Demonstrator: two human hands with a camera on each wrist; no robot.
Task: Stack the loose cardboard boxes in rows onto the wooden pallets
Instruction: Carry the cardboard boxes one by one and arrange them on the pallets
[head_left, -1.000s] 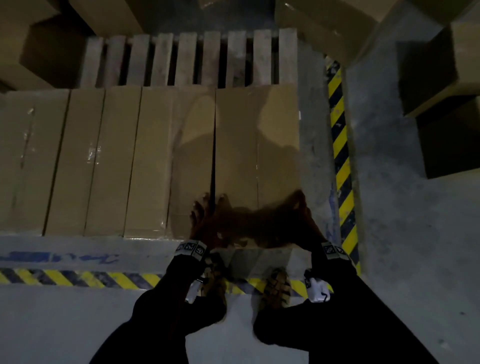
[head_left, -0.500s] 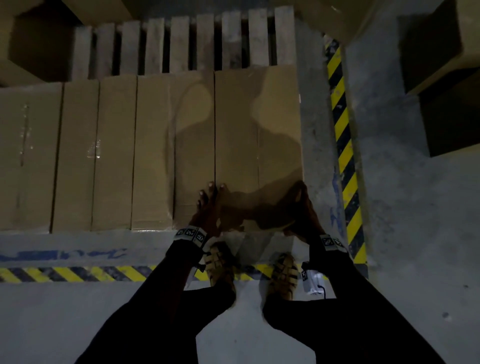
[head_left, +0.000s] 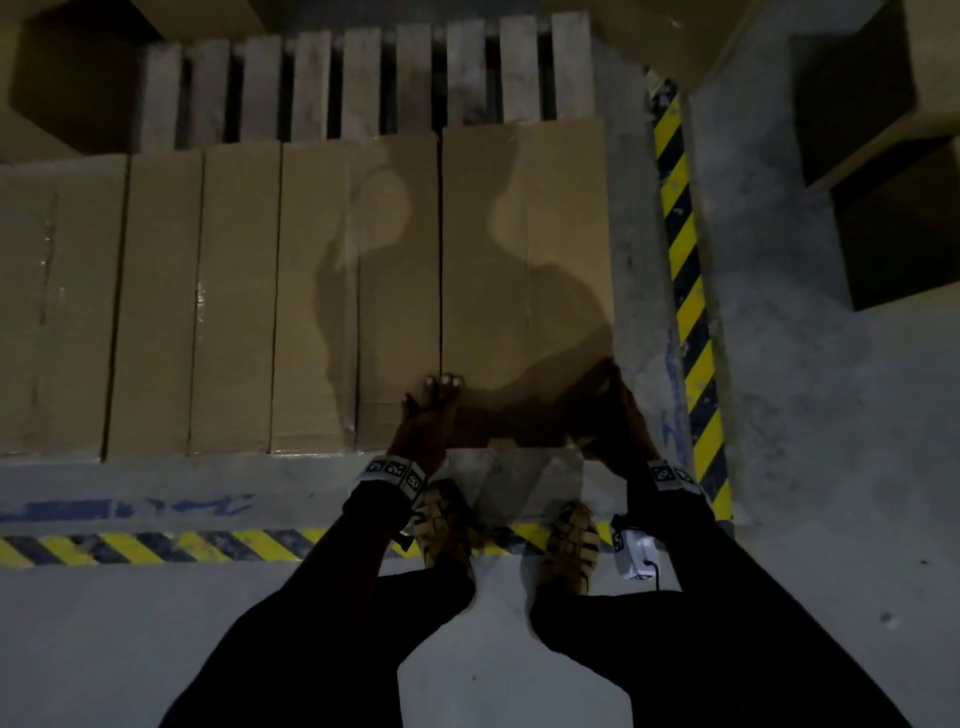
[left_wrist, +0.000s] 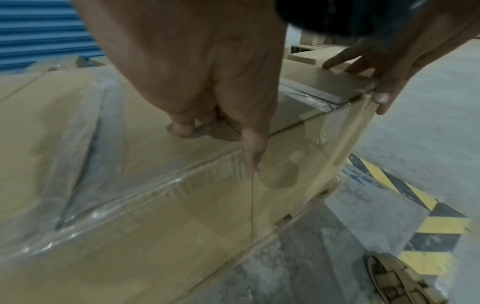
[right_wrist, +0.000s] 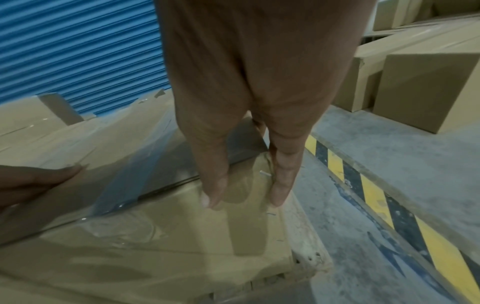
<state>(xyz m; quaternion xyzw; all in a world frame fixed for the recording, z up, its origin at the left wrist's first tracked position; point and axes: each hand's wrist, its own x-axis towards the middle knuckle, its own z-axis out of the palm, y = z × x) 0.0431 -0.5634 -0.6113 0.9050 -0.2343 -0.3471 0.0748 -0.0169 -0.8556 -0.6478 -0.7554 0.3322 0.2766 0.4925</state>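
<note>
A row of long cardboard boxes lies side by side on the wooden pallet. Both hands are at the near end of the rightmost box. My left hand rests its fingertips on the top by the seam with the neighbouring box. In the left wrist view, the left hand has its thumb lying down the box's front face. My right hand is at the near right corner, fingers spread on top. The right wrist view shows two digits of the right hand pressed against that box's end.
Yellow-black hazard tape runs along the pallet's right side and along the floor in front. Loose boxes stand at the right, more at the far left. My sandalled feet stand on the tape. A blue shutter lies beyond.
The rightmost box has slid away from me onto the pallet; its near end now lines up with its neighbours. Both hands went forward with it.
</note>
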